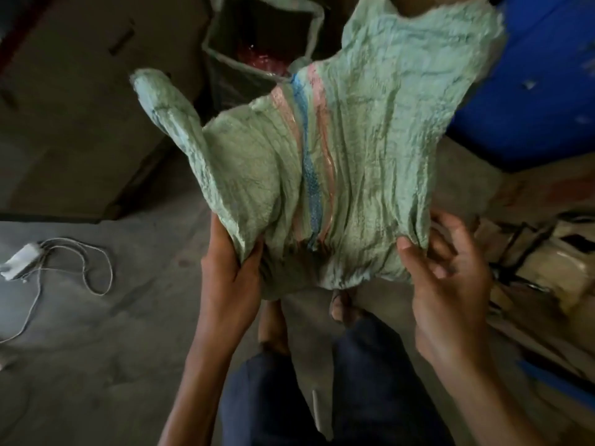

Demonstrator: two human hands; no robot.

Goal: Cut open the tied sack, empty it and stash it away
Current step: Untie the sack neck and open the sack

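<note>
Concrete floor [96,349], seen from above, with a person standing at its near middle. Green woven sack [354,156], striped blue and pink, is held off the floor, limp and crumpled, and appears empty. Its far end reaches toward a blue container [531,75] at the far right edge and an open dark bin [257,33] at the far middle, which holds something reddish.

Left hand [225,275] grips the sack's bunched near-left edge with its fingers curled round the fabric. Right hand [450,284] pinches the near-right edge between thumb and fingers. A white adapter with cable [22,262] lies at the floor's left edge.

Probable faults:
- The lighter right-hand pinch may slip on the slick weave, so that side drops.
- Any remnant inside could spill onto the floor if the sack tips before it clears the bin.
- The loose cable could snag a foot on the way to stowing.
</note>
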